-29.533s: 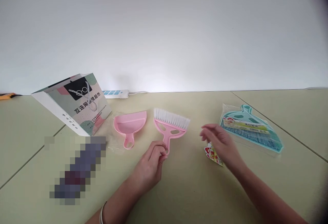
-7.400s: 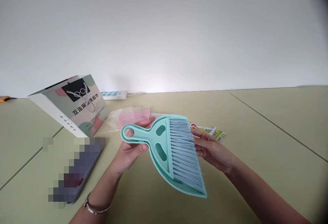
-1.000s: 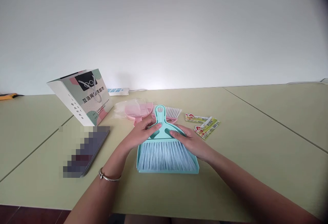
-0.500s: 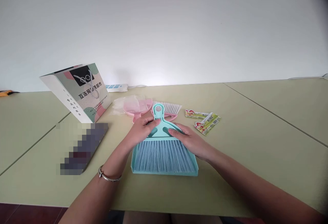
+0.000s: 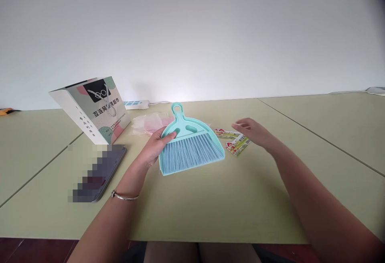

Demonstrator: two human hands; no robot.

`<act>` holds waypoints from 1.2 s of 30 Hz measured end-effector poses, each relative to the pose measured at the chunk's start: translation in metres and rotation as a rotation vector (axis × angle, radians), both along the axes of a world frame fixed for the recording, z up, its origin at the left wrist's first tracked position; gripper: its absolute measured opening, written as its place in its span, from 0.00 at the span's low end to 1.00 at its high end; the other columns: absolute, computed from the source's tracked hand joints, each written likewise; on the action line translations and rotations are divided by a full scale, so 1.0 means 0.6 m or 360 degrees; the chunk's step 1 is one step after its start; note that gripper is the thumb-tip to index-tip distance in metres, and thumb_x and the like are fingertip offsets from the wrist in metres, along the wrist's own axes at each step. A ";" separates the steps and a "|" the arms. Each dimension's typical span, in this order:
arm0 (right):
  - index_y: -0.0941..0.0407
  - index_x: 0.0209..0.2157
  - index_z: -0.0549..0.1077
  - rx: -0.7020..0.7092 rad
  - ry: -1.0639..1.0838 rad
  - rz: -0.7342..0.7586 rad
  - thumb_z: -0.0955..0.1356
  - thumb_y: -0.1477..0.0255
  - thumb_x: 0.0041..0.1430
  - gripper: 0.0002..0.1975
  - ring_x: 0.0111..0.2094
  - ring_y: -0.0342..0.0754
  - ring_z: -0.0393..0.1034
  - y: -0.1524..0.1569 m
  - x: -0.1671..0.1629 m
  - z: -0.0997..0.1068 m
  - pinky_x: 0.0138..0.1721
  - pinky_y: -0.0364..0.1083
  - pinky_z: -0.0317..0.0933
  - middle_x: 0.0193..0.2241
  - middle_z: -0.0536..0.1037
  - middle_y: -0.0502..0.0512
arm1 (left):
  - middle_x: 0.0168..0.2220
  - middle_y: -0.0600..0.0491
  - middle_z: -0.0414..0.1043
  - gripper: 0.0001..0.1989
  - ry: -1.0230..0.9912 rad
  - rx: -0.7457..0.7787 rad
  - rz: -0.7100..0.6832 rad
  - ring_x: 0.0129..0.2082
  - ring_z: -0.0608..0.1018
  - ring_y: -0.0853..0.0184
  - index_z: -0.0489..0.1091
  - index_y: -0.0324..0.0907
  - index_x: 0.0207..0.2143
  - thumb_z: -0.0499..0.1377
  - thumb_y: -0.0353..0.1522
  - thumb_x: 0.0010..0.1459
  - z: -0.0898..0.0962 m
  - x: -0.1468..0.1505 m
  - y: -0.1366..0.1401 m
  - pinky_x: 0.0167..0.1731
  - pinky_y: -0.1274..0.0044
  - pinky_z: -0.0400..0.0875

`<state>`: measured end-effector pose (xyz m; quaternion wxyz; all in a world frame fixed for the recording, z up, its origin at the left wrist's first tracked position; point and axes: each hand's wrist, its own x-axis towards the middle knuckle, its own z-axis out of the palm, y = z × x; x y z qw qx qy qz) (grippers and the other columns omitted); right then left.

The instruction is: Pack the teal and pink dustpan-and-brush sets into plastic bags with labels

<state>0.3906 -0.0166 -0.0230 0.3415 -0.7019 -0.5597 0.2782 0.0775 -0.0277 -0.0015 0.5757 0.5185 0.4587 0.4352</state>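
My left hand grips the left side of a mint-green dustpan, its thumb lying across the front. Nested in the dustpan is a small matching hand brush with blue-grey bristles facing me. The set is tilted, raised off the table. Off to the right, my right hand hovers by two overlapping printed cardboard labels, its fingers loosely bent and apart, holding nothing. Behind the green set lies a pink dustpan, partly covered by clear plastic wrapping; the pink brush is hidden.
A paper gift bag with rope handles stands at the left. In front of it lies a phone, partly pixelated. A white power strip rests near the wall, and an orange tool sits at the far left.
My right hand has let go of the green dustpan and brush and moved right, over the labels. My left hand has lifted and tilted the set, covering the pink brush.
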 end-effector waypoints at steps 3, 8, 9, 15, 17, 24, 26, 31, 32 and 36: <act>0.60 0.41 0.69 -0.0303 -0.0643 -0.0348 0.72 0.51 0.37 0.33 0.51 0.67 0.62 0.025 0.076 -0.030 0.47 0.59 0.59 0.46 0.70 0.71 | 0.31 0.54 0.74 0.20 -0.0124 -0.0021 0.0196 0.31 0.74 0.67 0.73 0.41 0.37 0.67 0.41 0.41 0.001 -0.001 0.005 0.33 0.76 0.67; 0.57 0.27 0.69 -0.0493 -0.0619 -0.0177 0.74 0.56 0.32 0.23 0.44 0.65 0.67 0.037 0.103 -0.050 0.37 0.54 0.62 0.38 0.73 0.67 | 0.32 0.53 0.74 0.21 -0.0186 -0.0001 0.0216 0.32 0.74 0.67 0.73 0.41 0.38 0.67 0.41 0.42 -0.004 0.000 0.007 0.34 0.76 0.66; 0.56 0.24 0.68 -0.0500 -0.0567 -0.0119 0.74 0.57 0.34 0.20 0.40 0.63 0.68 0.036 0.100 -0.048 0.35 0.52 0.62 0.34 0.74 0.63 | 0.33 0.53 0.74 0.21 -0.0176 0.0006 0.0212 0.32 0.74 0.67 0.73 0.41 0.38 0.67 0.41 0.42 -0.005 0.000 0.007 0.35 0.76 0.66; 0.54 0.24 0.69 -0.0282 -0.0185 0.0180 0.70 0.55 0.41 0.17 0.26 0.47 0.64 0.008 0.076 -0.002 0.28 0.46 0.56 0.23 0.70 0.50 | 0.35 0.53 0.75 0.20 -0.0106 0.0091 0.0244 0.35 0.75 0.65 0.72 0.42 0.39 0.66 0.42 0.44 -0.013 0.003 0.007 0.37 0.75 0.66; 0.53 0.27 0.70 -0.0046 0.0252 0.0411 0.71 0.54 0.41 0.17 0.24 0.43 0.61 -0.013 0.061 0.025 0.26 0.45 0.55 0.22 0.69 0.49 | 0.37 0.53 0.75 0.20 -0.0093 0.0119 0.0281 0.37 0.75 0.64 0.72 0.42 0.39 0.65 0.43 0.44 -0.016 0.006 0.006 0.39 0.74 0.66; 0.53 0.26 0.68 -0.0001 0.1040 0.0961 0.74 0.60 0.38 0.16 0.13 0.37 0.54 -0.075 -0.073 0.064 0.14 0.39 0.47 0.15 0.66 0.42 | 0.38 0.51 0.74 0.21 -0.0118 0.0118 0.0385 0.40 0.74 0.62 0.71 0.42 0.39 0.64 0.44 0.45 -0.033 0.042 -0.006 0.40 0.73 0.67; 0.54 0.26 0.67 -0.0097 0.1015 0.1044 0.73 0.62 0.41 0.14 0.15 0.38 0.61 -0.079 -0.116 0.053 0.16 0.40 0.56 0.18 0.70 0.44 | 0.38 0.52 0.74 0.22 -0.0165 0.0079 0.0364 0.39 0.75 0.62 0.70 0.42 0.39 0.64 0.45 0.45 -0.032 0.051 -0.013 0.39 0.73 0.68; 0.53 0.26 0.62 0.0235 0.0960 0.0593 0.71 0.61 0.47 0.15 0.22 0.42 0.70 -0.078 -0.167 0.022 0.26 0.45 0.67 0.27 0.75 0.46 | 0.38 0.51 0.74 0.24 -0.0233 0.0077 0.0284 0.36 0.76 0.63 0.66 0.43 0.42 0.65 0.43 0.45 -0.016 0.060 -0.030 0.35 0.73 0.70; 0.53 0.26 0.61 0.0289 0.0935 0.0537 0.71 0.61 0.48 0.16 0.22 0.42 0.70 -0.078 -0.169 0.018 0.26 0.46 0.67 0.27 0.74 0.46 | 0.38 0.51 0.74 0.25 -0.0219 0.0082 0.0249 0.36 0.77 0.63 0.66 0.43 0.43 0.67 0.42 0.43 -0.012 0.061 -0.032 0.35 0.73 0.71; 0.52 0.27 0.60 0.0305 0.0820 0.0488 0.70 0.59 0.49 0.17 0.18 0.42 0.66 -0.080 -0.170 0.008 0.21 0.45 0.63 0.21 0.70 0.45 | 0.38 0.51 0.75 0.30 -0.0139 0.0109 0.0043 0.36 0.77 0.62 0.65 0.41 0.43 0.70 0.34 0.37 -0.010 0.061 -0.034 0.36 0.71 0.71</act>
